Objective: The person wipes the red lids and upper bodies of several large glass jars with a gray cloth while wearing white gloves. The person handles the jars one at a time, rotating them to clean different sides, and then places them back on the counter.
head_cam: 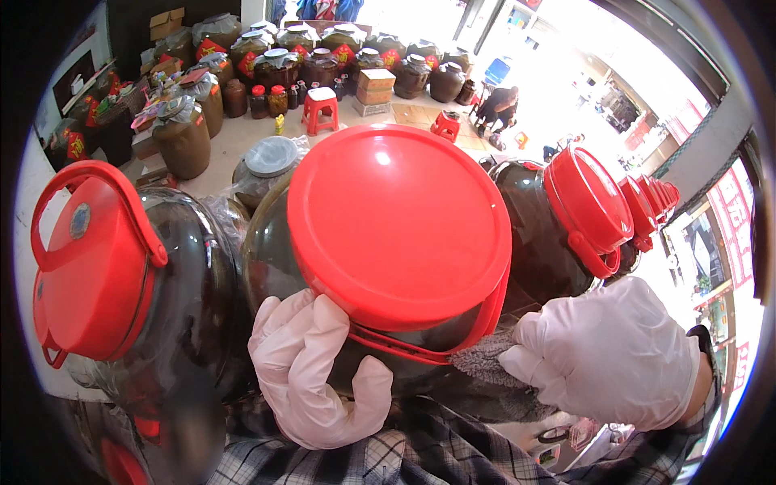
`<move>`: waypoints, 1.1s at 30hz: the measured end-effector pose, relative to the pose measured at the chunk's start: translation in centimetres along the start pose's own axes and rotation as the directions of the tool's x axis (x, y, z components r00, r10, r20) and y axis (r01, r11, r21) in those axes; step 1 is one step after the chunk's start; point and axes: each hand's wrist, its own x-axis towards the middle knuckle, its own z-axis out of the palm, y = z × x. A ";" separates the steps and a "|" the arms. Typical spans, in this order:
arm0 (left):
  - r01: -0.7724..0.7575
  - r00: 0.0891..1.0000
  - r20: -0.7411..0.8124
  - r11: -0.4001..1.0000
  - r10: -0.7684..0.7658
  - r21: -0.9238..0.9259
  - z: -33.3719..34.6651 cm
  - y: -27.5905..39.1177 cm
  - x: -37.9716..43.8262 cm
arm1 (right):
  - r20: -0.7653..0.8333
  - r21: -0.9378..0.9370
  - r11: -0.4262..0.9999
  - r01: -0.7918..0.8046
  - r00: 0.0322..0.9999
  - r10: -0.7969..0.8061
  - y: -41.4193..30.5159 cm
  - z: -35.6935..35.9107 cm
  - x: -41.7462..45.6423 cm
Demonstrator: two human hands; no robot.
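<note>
A large glass jar (pixel 276 248) of dark contents stands right before me, topped by a round red plastic lid (pixel 400 224). The lid's red carry handle (pixel 424 354) hangs down on my side. My left hand (pixel 318 370), in a white glove, has its fingertips at the lid's lower left rim; its thumb is spread away and nothing is held. In my right hand (pixel 600 354), also gloved, is a grey towelling cloth (pixel 485 361). The cloth is bunched against the jar's near right side by the handle's end.
Similar red-lidded jars stand close on the left (pixel 188 291) and right (pixel 527 230). Behind are a lidded jar (pixel 270 157), red stools (pixel 320 112), stacked cartons (pixel 374 88) and rows of brown jars (pixel 412 76). A seated person (pixel 500 109) is farther off.
</note>
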 end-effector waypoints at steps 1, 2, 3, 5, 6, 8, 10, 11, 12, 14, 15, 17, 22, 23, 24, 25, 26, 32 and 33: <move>0.016 1.000 -0.024 1.000 -0.016 0.011 0.0 0.0 -0.1 | 0.023 0.036 0.998 -0.050 0.999 0.049 0.1 -0.5 0.0; 0.032 0.998 -0.048 0.999 -0.031 0.021 0.0 0.0 -0.3 | 0.068 0.002 0.997 -0.077 0.995 0.077 -0.2 -1.0 0.0; 0.044 0.997 -0.072 0.999 -0.042 0.026 0.2 0.0 -0.3 | 0.096 -0.055 0.995 -0.081 0.992 0.086 -0.1 -1.6 0.1; 0.039 0.999 -0.022 0.999 -0.038 0.036 -0.3 -0.1 -0.1 | 0.150 -0.166 0.983 -0.081 0.983 0.106 0.2 -2.5 0.3; 0.038 0.999 0.002 0.998 -0.038 0.043 -0.5 -0.2 0.1 | 0.103 -0.181 0.982 -0.046 0.993 0.065 0.6 -2.2 0.4; 0.040 0.999 -0.014 0.998 -0.039 0.057 -0.3 -0.1 0.0 | 0.140 -0.200 0.978 -0.058 0.986 0.087 0.8 -2.2 0.6; 0.039 0.999 -0.017 0.997 -0.038 0.066 -0.3 0.0 -0.2 | 0.177 -0.203 0.978 -0.042 0.981 0.079 1.0 -2.3 1.1; 0.039 0.999 -0.013 0.997 -0.039 0.070 -0.4 0.0 -0.4 | 0.197 -0.199 0.980 -0.016 0.979 0.056 1.3 -2.2 1.4; 0.044 0.999 -0.010 0.996 -0.044 0.077 -0.5 0.0 -0.5 | 0.219 -0.194 0.981 0.014 0.975 0.029 1.3 -2.1 1.8; 0.033 0.999 -0.028 0.997 -0.031 0.072 -0.3 0.0 -0.5 | 0.227 -0.079 0.997 -0.005 0.974 0.023 1.2 -1.7 2.1; 0.027 0.999 -0.037 0.997 -0.025 0.070 -0.1 -0.1 -0.4 | 0.230 -0.021 1.000 -0.015 0.973 0.020 1.0 -1.5 2.1; -0.013 1.000 0.014 0.999 0.012 0.042 -0.2 0.0 -0.3 | 0.173 0.041 0.993 -0.109 0.980 0.100 -0.8 -0.9 1.2; 0.033 0.999 -0.009 0.999 -0.033 0.006 -0.5 -0.3 0.1 | 0.064 0.298 0.937 -0.185 0.983 0.174 -3.4 1.0 2.6; 0.014 1.000 -0.012 1.000 -0.014 -0.017 -0.3 -0.2 0.1 | 0.095 0.267 0.935 -0.233 0.972 0.214 -3.9 0.8 2.2; 0.010 1.000 -0.017 1.000 -0.010 -0.014 -0.2 -0.3 -0.1 | 0.128 0.233 0.940 -0.251 0.966 0.226 -4.1 0.3 2.2; 0.006 1.000 -0.023 1.000 -0.006 -0.010 -0.1 -0.3 -0.2 | 0.160 0.198 0.943 -0.267 0.958 0.238 -4.4 -0.2 2.2; 0.061 0.998 -0.036 0.998 -0.061 0.018 -0.3 0.2 -0.1 | 0.154 0.188 0.955 -0.228 0.967 0.200 -4.3 -0.3 1.9; 0.130 0.990 -0.028 0.967 -0.140 -0.217 -0.4 -0.5 -1.2 | -0.185 -0.073 0.989 -0.127 0.976 0.111 -5.2 0.4 1.2; 0.134 0.989 -0.023 0.962 -0.143 -0.238 -0.4 -0.5 -1.2 | -0.132 -0.065 0.980 -0.187 0.975 0.177 -5.4 0.1 1.0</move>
